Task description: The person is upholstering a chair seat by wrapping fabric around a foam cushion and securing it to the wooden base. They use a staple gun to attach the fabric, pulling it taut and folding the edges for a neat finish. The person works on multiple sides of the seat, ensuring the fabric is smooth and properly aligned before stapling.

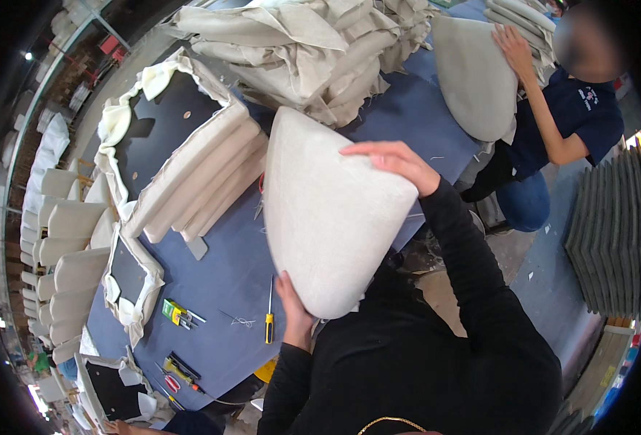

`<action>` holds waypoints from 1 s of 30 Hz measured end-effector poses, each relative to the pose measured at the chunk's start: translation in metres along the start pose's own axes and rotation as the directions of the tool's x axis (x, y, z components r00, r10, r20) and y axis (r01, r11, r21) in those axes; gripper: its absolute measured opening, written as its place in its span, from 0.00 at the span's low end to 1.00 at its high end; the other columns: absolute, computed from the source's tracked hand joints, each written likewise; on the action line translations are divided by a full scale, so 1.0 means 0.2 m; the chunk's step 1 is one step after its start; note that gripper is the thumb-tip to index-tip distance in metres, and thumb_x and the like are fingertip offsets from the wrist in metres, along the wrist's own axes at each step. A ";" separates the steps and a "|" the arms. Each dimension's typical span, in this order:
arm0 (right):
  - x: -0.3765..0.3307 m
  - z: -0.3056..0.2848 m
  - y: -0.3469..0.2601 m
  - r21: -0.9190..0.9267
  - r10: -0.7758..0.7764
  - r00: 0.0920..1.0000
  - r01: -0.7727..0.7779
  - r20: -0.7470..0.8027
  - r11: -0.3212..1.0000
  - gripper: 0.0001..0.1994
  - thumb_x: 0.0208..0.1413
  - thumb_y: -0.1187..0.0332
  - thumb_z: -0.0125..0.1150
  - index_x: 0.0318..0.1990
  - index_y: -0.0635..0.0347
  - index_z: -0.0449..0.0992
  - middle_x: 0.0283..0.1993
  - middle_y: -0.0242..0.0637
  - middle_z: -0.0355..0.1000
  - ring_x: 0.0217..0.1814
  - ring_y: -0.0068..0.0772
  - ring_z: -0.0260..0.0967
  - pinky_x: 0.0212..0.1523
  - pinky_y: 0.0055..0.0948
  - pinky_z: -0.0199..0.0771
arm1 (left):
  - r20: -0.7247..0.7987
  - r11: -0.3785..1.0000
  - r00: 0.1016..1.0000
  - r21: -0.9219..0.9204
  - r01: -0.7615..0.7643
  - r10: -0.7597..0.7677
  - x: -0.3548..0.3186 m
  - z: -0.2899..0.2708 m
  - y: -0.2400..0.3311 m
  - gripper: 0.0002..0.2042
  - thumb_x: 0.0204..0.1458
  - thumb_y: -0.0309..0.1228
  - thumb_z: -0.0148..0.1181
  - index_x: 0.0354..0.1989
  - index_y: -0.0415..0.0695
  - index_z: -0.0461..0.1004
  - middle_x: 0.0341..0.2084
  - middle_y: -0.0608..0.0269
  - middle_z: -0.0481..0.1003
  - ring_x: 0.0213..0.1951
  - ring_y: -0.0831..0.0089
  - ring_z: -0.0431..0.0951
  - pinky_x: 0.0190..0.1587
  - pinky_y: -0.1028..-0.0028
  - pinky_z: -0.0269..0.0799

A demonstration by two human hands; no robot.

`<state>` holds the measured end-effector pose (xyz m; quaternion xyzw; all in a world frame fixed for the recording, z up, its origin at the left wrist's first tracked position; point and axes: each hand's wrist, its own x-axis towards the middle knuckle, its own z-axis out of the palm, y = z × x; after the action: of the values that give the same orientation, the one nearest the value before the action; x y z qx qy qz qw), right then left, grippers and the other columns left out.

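A cream fabric-covered chair cushion [335, 217] is tilted up in front of my chest above the blue table. My left hand [296, 313] grips its lower left edge, the thumb on the front and the other fingers hidden behind. At the upper right edge my right hand [400, 165] holds it, fingers lying over the fabric. A yellow-handled screwdriver [269, 326] lies beside my left hand. To the left rises a stack of similar cushions [197, 177], topped by a dark board with loose fabric edges. Red-handled scissors [260, 190] show partly behind the held cushion.
Beige fabric pieces [299, 51] are heaped at the far side. A co-worker [574, 116] handles another cushion [476, 76] at right. A small green-yellow box [173, 312] and several tools [181, 370] lie on the table [219, 290]. Grey panels [607, 239] are stacked far right.
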<state>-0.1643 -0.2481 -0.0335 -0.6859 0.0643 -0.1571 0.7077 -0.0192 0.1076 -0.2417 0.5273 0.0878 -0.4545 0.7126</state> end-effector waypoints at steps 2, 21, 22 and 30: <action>0.11 0.13 -0.11 -0.003 -0.094 0.994 0.094 -0.063 0.996 0.24 0.76 0.57 0.51 0.66 0.65 0.80 0.61 0.43 0.81 0.59 0.28 0.76 0.66 0.28 0.70 | 0.064 0.977 0.975 -0.017 0.213 -0.212 -0.04 -0.02 -0.12 0.42 0.73 0.59 0.52 0.84 0.44 0.48 0.81 0.47 0.57 0.77 0.50 0.64 0.73 0.51 0.67; 0.18 0.73 -0.15 0.297 -0.204 0.953 0.265 -0.222 0.917 0.62 0.61 0.21 0.54 0.84 0.68 0.49 0.78 0.52 0.62 0.78 0.42 0.64 0.78 0.41 0.61 | 0.730 0.384 0.312 0.073 -0.920 0.608 -0.34 0.90 1.04 0.26 0.72 0.45 0.50 0.63 0.35 0.80 0.61 0.49 0.81 0.72 0.48 0.72 0.76 0.54 0.59; 0.18 0.73 -0.13 0.311 -0.225 0.949 0.287 -0.221 0.906 0.63 0.60 0.20 0.56 0.84 0.68 0.48 0.78 0.52 0.62 0.78 0.42 0.64 0.78 0.41 0.61 | 0.749 0.341 0.288 0.088 -0.936 0.597 -0.33 0.91 1.04 0.25 0.72 0.44 0.50 0.63 0.36 0.80 0.61 0.49 0.81 0.71 0.48 0.73 0.76 0.55 0.60; 0.24 0.73 -0.07 0.304 -0.167 0.947 0.250 -0.276 0.919 0.55 0.51 0.51 0.79 0.83 0.62 0.55 0.87 0.55 0.43 0.88 0.46 0.44 0.83 0.42 0.46 | 0.659 0.326 0.269 0.039 -0.945 0.702 -0.22 0.91 1.03 0.23 0.66 0.42 0.58 0.59 0.36 0.80 0.56 0.51 0.83 0.67 0.47 0.75 0.74 0.52 0.63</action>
<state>-0.0752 -0.1239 -0.0064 -0.5337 0.0493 -0.3239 0.7796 0.0434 -0.0130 0.0010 0.4817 -0.5128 -0.1301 0.6986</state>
